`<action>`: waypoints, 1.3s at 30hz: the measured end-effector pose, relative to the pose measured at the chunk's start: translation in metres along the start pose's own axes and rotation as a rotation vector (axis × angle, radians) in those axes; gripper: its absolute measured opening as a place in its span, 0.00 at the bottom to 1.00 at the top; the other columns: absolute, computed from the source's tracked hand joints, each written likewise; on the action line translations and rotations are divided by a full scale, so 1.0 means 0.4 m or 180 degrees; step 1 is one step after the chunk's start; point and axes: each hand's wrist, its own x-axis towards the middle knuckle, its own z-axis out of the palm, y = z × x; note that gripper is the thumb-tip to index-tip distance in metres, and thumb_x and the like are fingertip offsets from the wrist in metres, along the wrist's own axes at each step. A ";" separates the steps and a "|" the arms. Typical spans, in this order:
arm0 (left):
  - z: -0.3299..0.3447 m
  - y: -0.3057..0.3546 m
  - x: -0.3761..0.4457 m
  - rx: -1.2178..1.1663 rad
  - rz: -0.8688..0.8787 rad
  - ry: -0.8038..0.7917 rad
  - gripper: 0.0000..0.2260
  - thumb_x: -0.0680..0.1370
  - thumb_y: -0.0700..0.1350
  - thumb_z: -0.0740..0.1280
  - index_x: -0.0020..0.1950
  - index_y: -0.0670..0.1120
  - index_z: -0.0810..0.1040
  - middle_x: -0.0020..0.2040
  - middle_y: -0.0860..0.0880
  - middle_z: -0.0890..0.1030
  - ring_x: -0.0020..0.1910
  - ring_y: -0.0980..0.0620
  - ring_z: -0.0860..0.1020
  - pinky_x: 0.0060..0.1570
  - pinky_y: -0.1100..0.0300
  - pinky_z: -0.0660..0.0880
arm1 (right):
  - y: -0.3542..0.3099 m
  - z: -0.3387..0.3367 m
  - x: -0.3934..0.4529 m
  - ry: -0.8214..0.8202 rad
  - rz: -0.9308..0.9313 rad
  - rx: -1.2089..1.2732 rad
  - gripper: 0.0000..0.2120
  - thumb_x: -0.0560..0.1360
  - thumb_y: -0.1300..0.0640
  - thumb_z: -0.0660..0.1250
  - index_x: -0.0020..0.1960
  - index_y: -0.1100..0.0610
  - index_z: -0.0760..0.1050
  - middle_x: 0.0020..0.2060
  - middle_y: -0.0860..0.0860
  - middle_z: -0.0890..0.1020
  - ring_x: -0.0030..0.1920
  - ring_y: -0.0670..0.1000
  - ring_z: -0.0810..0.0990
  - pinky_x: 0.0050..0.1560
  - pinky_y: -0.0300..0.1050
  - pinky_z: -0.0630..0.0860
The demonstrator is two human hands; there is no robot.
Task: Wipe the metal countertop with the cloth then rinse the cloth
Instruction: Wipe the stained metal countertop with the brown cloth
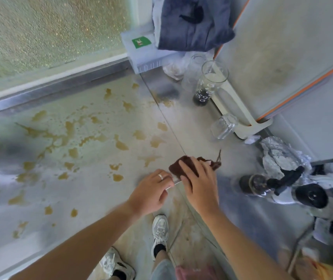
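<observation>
Head view: right hand (199, 183) fingers (189, 168) lie spread and flat on the brown cloth (183, 165), pressing it onto the metal countertop (198, 126). Left hand (151, 191) fingers curl loosely beside the cloth; whether they hold anything is unclear. Brown stains (70, 136) spread leftward.

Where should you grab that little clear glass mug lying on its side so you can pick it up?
Probably the glass mug is best taken round its body from above, fingers on either side. It lies tipped over on the metal countertop, close against the beige stand on its right, so coming from the open left side or the top looks easiest. Its handle is too unclear to count on.
</observation>
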 end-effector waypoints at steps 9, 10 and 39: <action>0.017 0.007 0.041 0.0095 -0.0001 0.0127 0.11 0.70 0.37 0.62 0.49 0.46 0.78 0.53 0.51 0.78 0.56 0.48 0.76 0.53 0.54 0.74 | -0.016 0.057 0.127 -0.0172 -0.0186 -0.0098 0.25 0.86 0.45 0.52 0.83 0.47 0.58 0.83 0.56 0.53 0.83 0.63 0.48 0.81 0.64 0.47; 0.018 0.007 0.056 0.0094 -0.0104 0.0157 0.11 0.70 0.37 0.63 0.50 0.46 0.78 0.53 0.51 0.78 0.57 0.49 0.76 0.53 0.54 0.74 | -0.019 0.056 0.153 -0.0154 -0.0099 -0.0107 0.25 0.87 0.45 0.51 0.83 0.48 0.58 0.83 0.57 0.53 0.83 0.64 0.48 0.81 0.64 0.48; 0.099 -0.022 0.121 0.0290 -0.0076 0.0599 0.17 0.69 0.43 0.70 0.57 0.47 0.80 0.59 0.51 0.78 0.61 0.47 0.76 0.62 0.56 0.70 | -0.182 0.068 0.838 -0.0592 -0.0028 -0.0025 0.34 0.80 0.28 0.43 0.83 0.40 0.49 0.83 0.54 0.35 0.80 0.60 0.29 0.79 0.64 0.33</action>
